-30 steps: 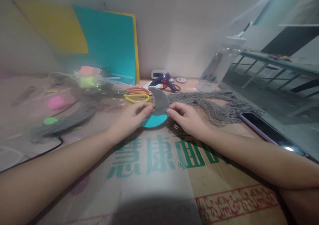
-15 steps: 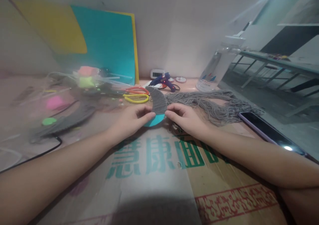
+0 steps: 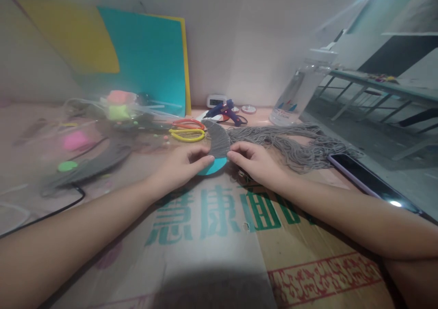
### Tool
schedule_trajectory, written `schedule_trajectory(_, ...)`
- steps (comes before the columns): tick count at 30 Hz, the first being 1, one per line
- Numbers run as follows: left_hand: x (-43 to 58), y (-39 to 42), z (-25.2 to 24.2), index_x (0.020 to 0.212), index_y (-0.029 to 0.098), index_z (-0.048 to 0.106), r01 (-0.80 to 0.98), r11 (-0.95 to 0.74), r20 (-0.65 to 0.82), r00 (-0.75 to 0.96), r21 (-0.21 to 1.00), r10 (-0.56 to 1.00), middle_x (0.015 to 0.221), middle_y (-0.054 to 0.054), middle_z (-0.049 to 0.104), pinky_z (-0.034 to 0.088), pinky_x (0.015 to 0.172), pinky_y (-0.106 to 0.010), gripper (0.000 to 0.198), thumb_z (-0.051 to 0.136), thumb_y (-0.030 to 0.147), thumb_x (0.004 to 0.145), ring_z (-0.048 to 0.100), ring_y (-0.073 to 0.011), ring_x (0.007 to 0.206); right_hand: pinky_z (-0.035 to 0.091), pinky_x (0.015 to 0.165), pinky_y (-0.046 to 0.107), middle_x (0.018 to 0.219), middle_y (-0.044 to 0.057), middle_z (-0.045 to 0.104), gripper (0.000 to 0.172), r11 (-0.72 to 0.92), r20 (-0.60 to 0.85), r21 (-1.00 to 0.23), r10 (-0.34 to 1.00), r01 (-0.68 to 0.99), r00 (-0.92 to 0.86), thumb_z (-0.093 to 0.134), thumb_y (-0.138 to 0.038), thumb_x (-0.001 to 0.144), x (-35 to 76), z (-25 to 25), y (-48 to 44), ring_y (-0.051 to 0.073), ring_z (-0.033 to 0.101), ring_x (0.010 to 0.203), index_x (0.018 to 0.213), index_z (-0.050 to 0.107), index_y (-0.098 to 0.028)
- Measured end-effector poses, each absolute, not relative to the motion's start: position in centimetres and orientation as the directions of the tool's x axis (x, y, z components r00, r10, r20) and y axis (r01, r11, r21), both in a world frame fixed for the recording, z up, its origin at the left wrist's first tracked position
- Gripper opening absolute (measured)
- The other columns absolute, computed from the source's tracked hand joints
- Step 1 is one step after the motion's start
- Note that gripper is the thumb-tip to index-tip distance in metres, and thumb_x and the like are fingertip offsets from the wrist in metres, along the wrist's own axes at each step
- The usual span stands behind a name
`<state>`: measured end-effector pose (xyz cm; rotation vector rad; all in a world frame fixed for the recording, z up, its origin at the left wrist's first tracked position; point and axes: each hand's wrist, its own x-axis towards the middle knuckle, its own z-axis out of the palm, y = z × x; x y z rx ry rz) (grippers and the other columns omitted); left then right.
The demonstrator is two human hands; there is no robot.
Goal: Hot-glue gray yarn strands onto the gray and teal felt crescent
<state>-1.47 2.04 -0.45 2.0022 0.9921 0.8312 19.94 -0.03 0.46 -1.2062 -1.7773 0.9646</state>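
A curved strip of turquoise card (image 3: 216, 165) is wound with grey yarn (image 3: 219, 138) over its far part, while its near end shows bare. My left hand (image 3: 188, 163) is closed on the strip's left edge, thumb and fingers pinching it just beside the bare end. On the other side, my right hand (image 3: 251, 161) has thumb and forefinger pinched together at the right edge of the winding. A loose bundle of grey yarn (image 3: 297, 145) lies behind and right of this hand. Whether a strand runs between my right fingertips is too small to see.
Scissors with red and yellow handles (image 3: 187, 135) lie beyond my left hand. A blue glue gun (image 3: 224, 110), a small digital clock (image 3: 216, 100) and a clear bottle (image 3: 297, 90) stand behind. A phone (image 3: 369, 179) is at right, a grey yarn-covered curve (image 3: 92, 163) at left. Cardboard (image 3: 212, 263) lies underneath.
The yarn-wound strip has shifted very slightly to the right and turned a little between my fingers. Both hands keep nearly the same place and grip.
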Motion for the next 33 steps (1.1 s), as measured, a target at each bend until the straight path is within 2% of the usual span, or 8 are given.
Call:
schedule_trajectory(3, -1.46, 2.06, -0.49, 0.085, 0.018, 0.065, 0.374, -0.408, 0.189, 0.501, 0.833, 0.845, 0.077, 0.0, 0.06, 0.039, 0.064, -0.027, 0.032, 0.053, 0.047, 0.089, 0.055, -0.016, 0.072, 0.041, 0.051, 0.023, 0.064, -0.004, 0.053, 0.022, 0.241, 0.141, -0.911, 0.945, 0.336, -0.294, 0.056, -0.04, 0.087, 19.97, 0.43, -0.09, 0.01, 0.049, 0.054, 0.081, 0.057, -0.019)
schedule_trajectory(7, -1.5, 2.18, -0.63, 0.08, 0.017, 0.062, 0.346, -0.413, 0.205, 0.504, 0.842, 0.839, 0.073, 0.001, 0.056, 0.037, 0.061, -0.026, 0.032, 0.054, 0.046, 0.089, 0.05, -0.0142, 0.069, 0.041, 0.057, 0.023, 0.068, -0.003, 0.052, 0.022, 0.34, 0.223, -0.867, 0.918, 0.363, -0.329, 0.053, -0.037, 0.089, 20.06, 0.8, -0.11, 0.011, 0.049, 0.061, 0.078, 0.056, -0.018)
schedule_trajectory(11, -1.56, 2.28, -0.74, 0.084, 0.016, 0.064, 0.344, -0.409, 0.195, 0.514, 0.845, 0.835, 0.077, 0.0, 0.059, 0.039, 0.065, -0.026, 0.031, 0.054, 0.045, 0.089, 0.052, -0.0151, 0.073, 0.037, 0.054, 0.022, 0.062, -0.003, 0.044, 0.033, 0.372, 0.271, -0.856, 0.914, 0.358, -0.302, 0.045, -0.039, 0.093, 20.11, 0.91, -0.07, 0.01, 0.042, 0.058, 0.068, 0.05, -0.018)
schedule_trajectory(16, -1.53, 2.16, -0.51, 0.086, 0.016, 0.065, 0.389, -0.415, 0.177, 0.518, 0.823, 0.837, 0.077, 0.0, 0.059, 0.039, 0.066, -0.027, 0.032, 0.053, 0.045, 0.089, 0.052, -0.0156, 0.074, 0.042, 0.053, 0.023, 0.068, -0.002, 0.056, 0.021, 0.267, 0.189, -0.924, 0.942, 0.273, -0.279, 0.057, -0.039, 0.087, 19.99, 0.48, -0.03, 0.011, 0.051, 0.057, 0.084, 0.057, -0.018)
schedule_trajectory(25, -1.48, 2.23, -0.62, 0.088, 0.016, 0.067, 0.388, -0.457, 0.199, 0.547, 0.8, 0.813, 0.078, 0.001, 0.06, 0.04, 0.067, -0.027, 0.032, 0.052, 0.044, 0.09, 0.053, -0.0156, 0.074, 0.038, 0.049, 0.022, 0.064, -0.004, 0.05, 0.023, 0.242, 0.144, -0.932, 0.93, 0.27, -0.337, 0.056, -0.04, 0.087, 20.25, 0.31, 0.27, 0.01, 0.046, 0.053, 0.08, 0.055, -0.018)
schedule_trajectory(30, -1.48, 2.18, -0.54, 0.088, 0.016, 0.068, 0.405, -0.466, 0.208, 0.536, 0.787, 0.818, 0.081, 0.0, 0.062, 0.04, 0.067, -0.026, 0.031, 0.052, 0.043, 0.089, 0.054, -0.0163, 0.075, 0.039, 0.055, 0.022, 0.065, -0.003, 0.048, 0.032, 0.353, 0.254, -0.877, 0.916, 0.325, -0.309, 0.046, -0.042, 0.093, 20.17, 0.57, 0.08, 0.01, 0.046, 0.059, 0.071, 0.051, -0.019)
schedule_trajectory(33, -1.49, 2.17, -0.52, 0.088, 0.017, 0.068, 0.403, -0.471, 0.207, 0.546, 0.785, 0.812, 0.08, 0.0, 0.062, 0.04, 0.068, -0.026, 0.03, 0.052, 0.042, 0.089, 0.054, -0.0163, 0.076, 0.039, 0.052, 0.022, 0.064, -0.003, 0.051, 0.027, 0.307, 0.209, -0.891, 0.931, 0.334, -0.3, 0.053, -0.043, 0.089, 20.05, 0.49, 0.08, 0.01, 0.048, 0.057, 0.075, 0.052, -0.019)
